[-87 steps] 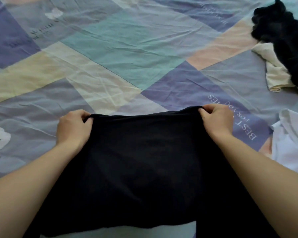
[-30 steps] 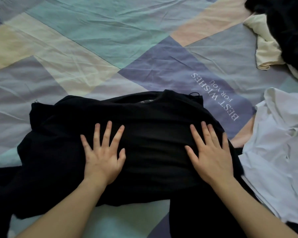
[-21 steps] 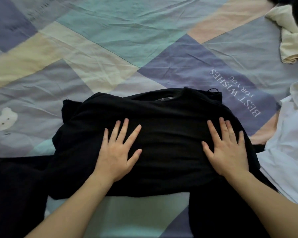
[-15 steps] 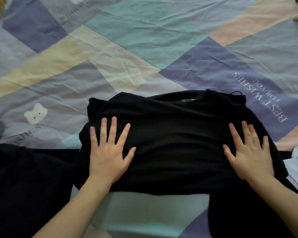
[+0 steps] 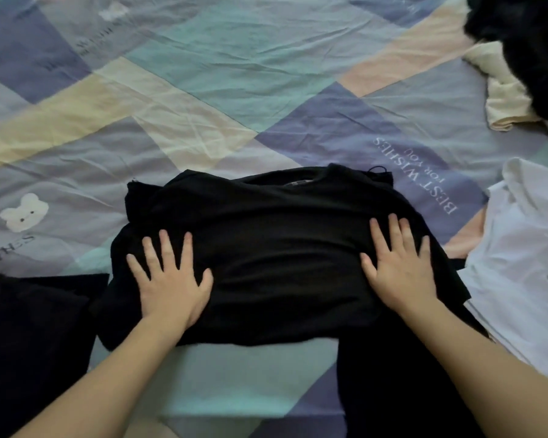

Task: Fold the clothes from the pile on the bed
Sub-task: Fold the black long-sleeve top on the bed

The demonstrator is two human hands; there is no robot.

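Observation:
A black garment (image 5: 276, 248) lies folded on the patchwork bed sheet (image 5: 203, 74) in the middle of the view, its collar at the far edge. My left hand (image 5: 168, 279) presses flat on its left part with the fingers spread. Flat on the right part rests my right hand (image 5: 399, 267), fingers straight. A pile of clothes sits at the far right: a dark fluffy piece (image 5: 532, 42) over a cream one (image 5: 503, 99).
A white shirt (image 5: 525, 263) lies spread at the right, close to the black garment. More black fabric lies at the lower left (image 5: 29, 336) and under my right forearm (image 5: 389, 384). The sheet is wrinkled, with printed text and a bear motif (image 5: 23, 211).
Earlier both hands gripped the garment's top edge and held it up; it now lies folded with both palms flat on it. Over the last second the hands stay put while the view shifts.

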